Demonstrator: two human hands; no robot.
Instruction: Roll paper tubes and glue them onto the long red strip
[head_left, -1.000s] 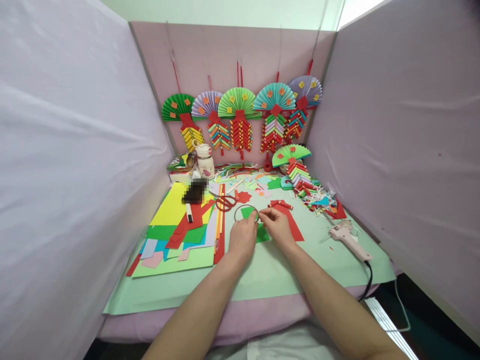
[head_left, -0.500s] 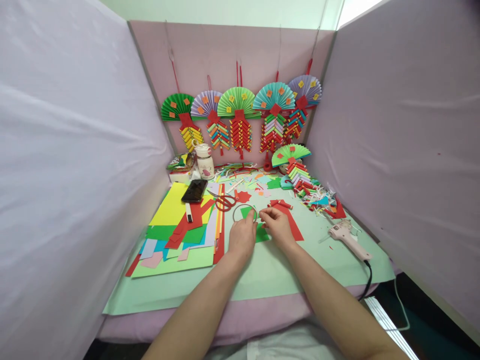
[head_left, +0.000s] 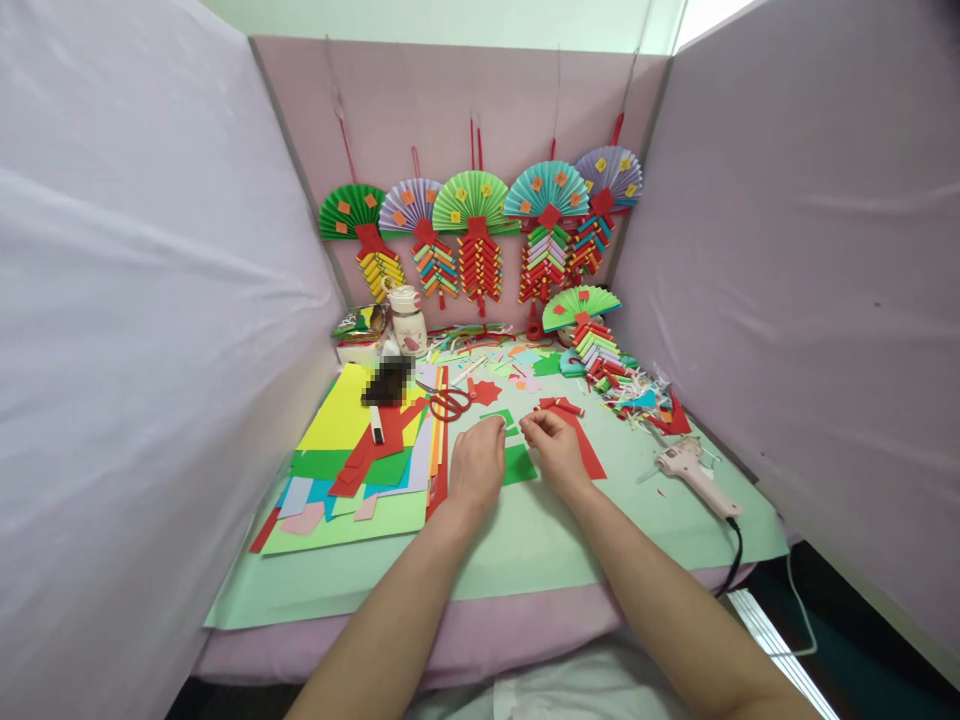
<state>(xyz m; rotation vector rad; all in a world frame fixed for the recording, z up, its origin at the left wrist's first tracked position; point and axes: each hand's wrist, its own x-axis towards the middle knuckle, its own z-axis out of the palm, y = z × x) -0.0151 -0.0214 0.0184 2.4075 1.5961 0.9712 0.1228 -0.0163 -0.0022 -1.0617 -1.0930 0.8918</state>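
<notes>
My left hand (head_left: 480, 460) is closed, with its fingertips pointing away from me. The thin ring, possibly a narrow tape roll, seen in it earlier is now mostly hidden by the fingers. Just to its right, my right hand (head_left: 553, 450) has thumb and forefinger pinched together; what lies between them is too small to make out. A small gap separates the two sets of fingertips. Beneath and between the hands lies a green paper piece (head_left: 519, 465), with smaller green strips (head_left: 498, 413) beyond. A red paper sheet (head_left: 586, 450) with small red rolls (head_left: 562, 406) is by my right hand.
Red-handled scissors (head_left: 450, 404) lie left of my hands, beside stacked coloured paper (head_left: 322, 420). A glue gun (head_left: 694, 475) with its cord rests at the right. Paper scraps and a paper fan ornament (head_left: 582, 308) lie behind; several similar ornaments hang on the back wall.
My left hand has turned and shifted slightly left, so the ring that stood visible above its fingers is now mostly hidden. My right hand stays pinched in nearly the same place.
</notes>
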